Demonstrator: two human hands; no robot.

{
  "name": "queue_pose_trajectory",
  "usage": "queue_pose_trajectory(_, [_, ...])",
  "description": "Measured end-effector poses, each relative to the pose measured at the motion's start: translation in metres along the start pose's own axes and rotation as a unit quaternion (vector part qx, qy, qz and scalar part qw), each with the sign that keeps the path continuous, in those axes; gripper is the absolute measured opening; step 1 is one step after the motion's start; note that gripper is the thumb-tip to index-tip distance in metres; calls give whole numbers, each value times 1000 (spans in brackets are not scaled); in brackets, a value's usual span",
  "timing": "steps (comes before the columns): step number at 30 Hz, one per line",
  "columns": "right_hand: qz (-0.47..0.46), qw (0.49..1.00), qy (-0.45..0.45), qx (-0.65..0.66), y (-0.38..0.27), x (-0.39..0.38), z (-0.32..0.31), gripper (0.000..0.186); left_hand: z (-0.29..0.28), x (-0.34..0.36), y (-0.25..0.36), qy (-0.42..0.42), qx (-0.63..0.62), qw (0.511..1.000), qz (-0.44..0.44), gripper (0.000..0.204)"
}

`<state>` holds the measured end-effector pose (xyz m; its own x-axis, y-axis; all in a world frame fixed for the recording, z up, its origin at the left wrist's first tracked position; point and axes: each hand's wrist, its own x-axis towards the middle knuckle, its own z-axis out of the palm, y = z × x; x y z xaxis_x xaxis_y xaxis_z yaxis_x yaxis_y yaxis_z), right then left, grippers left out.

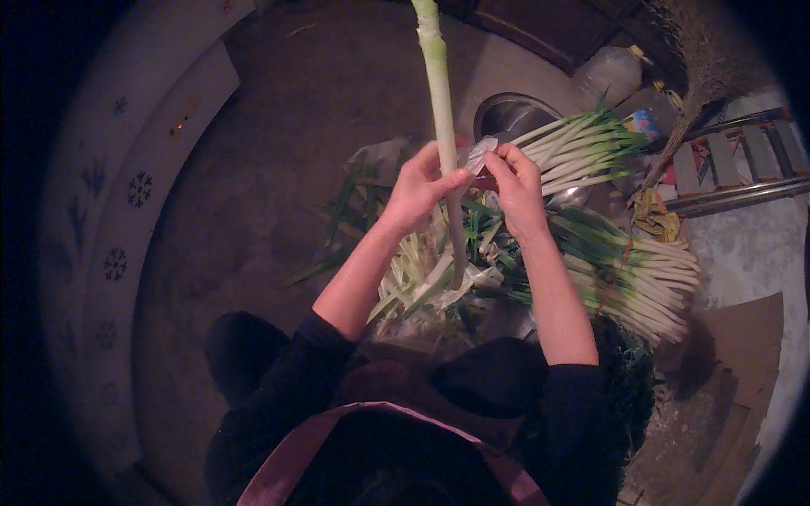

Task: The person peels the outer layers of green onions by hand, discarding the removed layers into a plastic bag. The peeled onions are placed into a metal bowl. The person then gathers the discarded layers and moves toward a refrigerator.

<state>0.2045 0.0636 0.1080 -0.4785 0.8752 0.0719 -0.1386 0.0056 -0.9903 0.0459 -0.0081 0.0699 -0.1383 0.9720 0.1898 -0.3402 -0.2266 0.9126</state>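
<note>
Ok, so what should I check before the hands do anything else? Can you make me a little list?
1. Left hand gripping the long pale stalk: ok, its fingers are around it.
2. Right hand free: not ok, it is pinching a thin whitish scrap.
3. Whole stalk in sight: not ok, its top runs off the picture's upper edge.
4. Stalk's lower end clear of the leafy pile: cannot tell, they overlap from above.
5. Onion bundle near the metal bowl lined up: ok, green tips all point right.
</note>
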Motion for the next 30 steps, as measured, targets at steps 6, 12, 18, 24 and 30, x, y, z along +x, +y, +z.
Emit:
queue_pose_trajectory(6, [39,968,4,247,20,-12,-10,25,-16,7,-1,49,-133,990,-22,48])
queue_pose_trajectory(12, [84,930,53,354,54,-33,-40,26,-60,19,-9,92,-317,944,29,34])
queue_pose_trajectory(18, [72,926,106,356,70,-77,-81,22,-120,30,-26,168,-398,897,97,22])
queue_pose_trajectory(24, [34,919,188,345,60,-121,-138,20,-171,30,-30,220,-403,879,130,18])
queue_pose_trajectory(30, [-13,902,310,299,86,-152,-226,16,-195,27,-33,227,-428,861,155,17])
